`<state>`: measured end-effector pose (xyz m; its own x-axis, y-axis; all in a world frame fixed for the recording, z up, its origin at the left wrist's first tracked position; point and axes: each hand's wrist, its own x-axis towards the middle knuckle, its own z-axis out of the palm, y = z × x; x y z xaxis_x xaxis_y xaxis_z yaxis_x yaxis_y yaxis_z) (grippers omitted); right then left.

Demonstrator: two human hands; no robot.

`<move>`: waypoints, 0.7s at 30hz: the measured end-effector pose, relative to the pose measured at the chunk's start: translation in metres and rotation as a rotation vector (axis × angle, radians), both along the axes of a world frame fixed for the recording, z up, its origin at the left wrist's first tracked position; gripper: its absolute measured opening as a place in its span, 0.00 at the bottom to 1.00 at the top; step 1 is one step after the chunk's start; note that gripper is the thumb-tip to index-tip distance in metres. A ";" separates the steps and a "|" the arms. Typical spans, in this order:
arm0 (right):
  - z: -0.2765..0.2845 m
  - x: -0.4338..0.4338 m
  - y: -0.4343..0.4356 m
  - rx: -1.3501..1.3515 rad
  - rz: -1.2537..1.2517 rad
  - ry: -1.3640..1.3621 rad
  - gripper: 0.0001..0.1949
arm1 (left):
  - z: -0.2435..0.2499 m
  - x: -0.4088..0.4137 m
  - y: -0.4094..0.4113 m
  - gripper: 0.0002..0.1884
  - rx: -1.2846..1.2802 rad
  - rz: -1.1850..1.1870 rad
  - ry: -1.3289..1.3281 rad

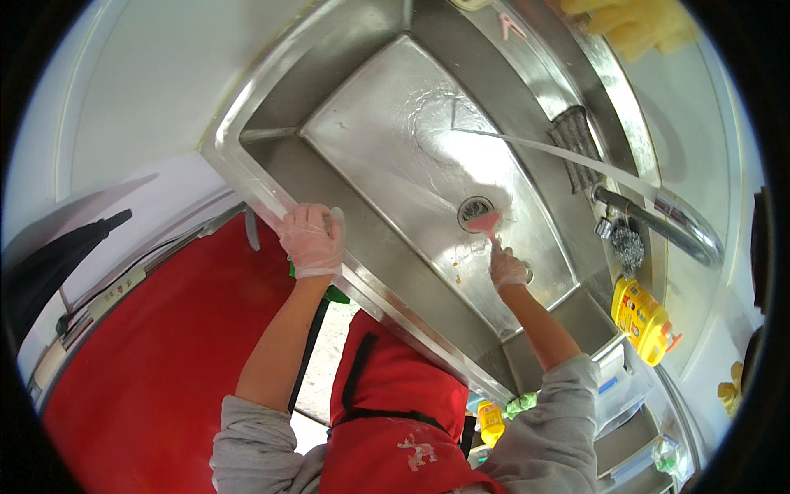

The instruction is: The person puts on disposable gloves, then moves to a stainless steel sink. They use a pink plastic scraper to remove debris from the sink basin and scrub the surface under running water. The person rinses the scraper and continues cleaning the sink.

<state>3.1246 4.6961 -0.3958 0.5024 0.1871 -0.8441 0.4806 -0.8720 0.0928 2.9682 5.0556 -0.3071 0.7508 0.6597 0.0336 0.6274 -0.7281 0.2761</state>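
Observation:
My right hand (pixel 509 270), in a clear disposable glove, grips the handle of a pink scraper or brush (pixel 483 221). Its wide head lies over part of the round drain (pixel 474 213) in the stainless steel sink (pixel 370 142). Also gloved, my left hand (pixel 311 239) rests curled over the sink's front rim; whether it holds anything there cannot be made out. A stream of water (pixel 543 145) runs from the chrome faucet (pixel 688 225) and spreads over the sink floor. Small yellowish scraps (pixel 457 280) lie on the steel near my right hand.
A dark scrubbing cloth (pixel 574 148) hangs at the back ledge, near a steel wool scourer (pixel 628 249). A yellow detergent bottle (pixel 640 321) stands at the right. Yellow gloves (pixel 642 25) and a pink clothes peg (pixel 511 26) are at the top. A red surface (pixel 173 352) lies at left.

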 end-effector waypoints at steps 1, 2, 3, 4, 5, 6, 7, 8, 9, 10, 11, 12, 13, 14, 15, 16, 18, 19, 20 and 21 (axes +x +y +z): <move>0.005 0.003 0.008 -0.023 0.053 0.006 0.30 | 0.000 -0.001 0.000 0.07 -0.004 0.007 0.002; 0.008 0.010 0.024 0.044 0.062 0.010 0.30 | 0.001 -0.003 0.000 0.08 -0.008 0.017 0.004; 0.027 0.022 0.059 0.108 0.059 0.015 0.29 | -0.002 -0.002 -0.001 0.08 -0.014 0.015 0.005; 0.036 0.031 0.094 0.170 0.065 0.026 0.29 | -0.001 -0.003 -0.001 0.08 0.001 0.006 0.016; 0.028 0.040 0.127 0.248 0.114 -0.008 0.28 | 0.001 -0.002 0.001 0.07 -0.014 -0.003 0.014; 0.017 0.052 0.163 0.330 0.172 -0.043 0.28 | 0.004 -0.003 0.003 0.07 -0.026 -0.003 0.009; 0.010 0.062 0.206 0.464 0.187 -0.129 0.27 | 0.004 -0.004 0.003 0.07 -0.034 0.000 0.008; 0.000 0.071 0.248 0.603 0.200 -0.207 0.26 | 0.003 -0.007 0.002 0.08 -0.007 0.025 0.021; -0.024 0.085 0.282 0.623 0.188 -0.248 0.25 | 0.002 -0.008 0.003 0.08 -0.026 0.004 0.011; -0.048 0.097 0.314 0.648 0.173 -0.286 0.24 | 0.001 -0.006 0.004 0.08 -0.039 -0.016 0.007; -0.065 0.108 0.340 0.613 0.123 -0.241 0.22 | 0.001 -0.005 0.006 0.09 -0.055 -0.036 0.010; -0.077 0.123 0.356 0.573 0.060 -0.202 0.21 | 0.000 0.000 0.008 0.09 -0.046 -0.053 0.003; -0.087 0.126 0.365 0.527 0.017 -0.152 0.20 | 0.001 0.002 0.005 0.09 -0.044 -0.051 -0.002; -0.096 0.122 0.365 0.530 0.050 -0.127 0.20 | 0.001 0.000 0.006 0.09 -0.040 -0.053 -0.007; -0.102 0.113 0.345 0.503 0.101 -0.104 0.19 | 0.001 -0.005 0.005 0.09 -0.041 -0.045 -0.015; -0.103 0.103 0.320 0.475 0.158 -0.082 0.19 | 0.004 -0.007 0.002 0.09 -0.041 -0.028 -0.026; -0.093 0.075 0.265 0.499 0.215 -0.132 0.20 | 0.004 -0.003 0.005 0.09 -0.027 -0.003 -0.044; -0.079 0.063 0.244 0.444 0.246 -0.107 0.19 | 0.003 -0.004 0.004 0.09 -0.019 0.006 -0.039; -0.066 0.055 0.225 0.362 0.291 -0.064 0.18 | 0.003 -0.003 0.002 0.09 -0.013 0.002 -0.034; -0.059 0.051 0.215 0.246 0.359 -0.052 0.19 | 0.002 -0.001 0.003 0.08 -0.002 0.004 -0.032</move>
